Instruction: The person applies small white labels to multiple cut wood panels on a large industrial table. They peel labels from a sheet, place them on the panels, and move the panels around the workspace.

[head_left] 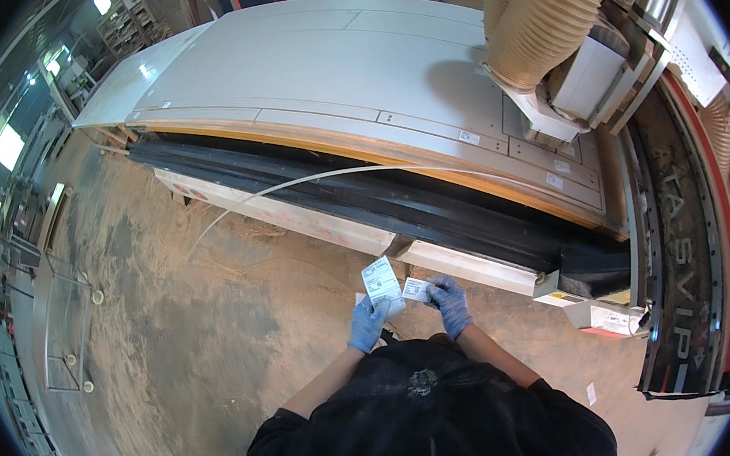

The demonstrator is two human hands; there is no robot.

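In front of my body, my left hand (368,325) wears a bluish glove and is closed on a sheet of printed white labels (381,279). A corner of more white paper shows beside those fingers. My right hand (451,307), gloved alike, pinches a single small white label (415,289) just right of the sheet. Beyond both hands lies a large white board (310,69) on a machine bed, cut by thin lines into panels. Several small labels, such as this one (469,137), are stuck on its near right part.
A ribbed beige hose (537,38) and the machine head hang over the board's right end. At right stands a dark gantry (688,250). A thin pale strip (317,176) arcs off the bed's front. A wheeled metal frame (66,322) stands left; a scrap of paper (591,394) lies on the floor.
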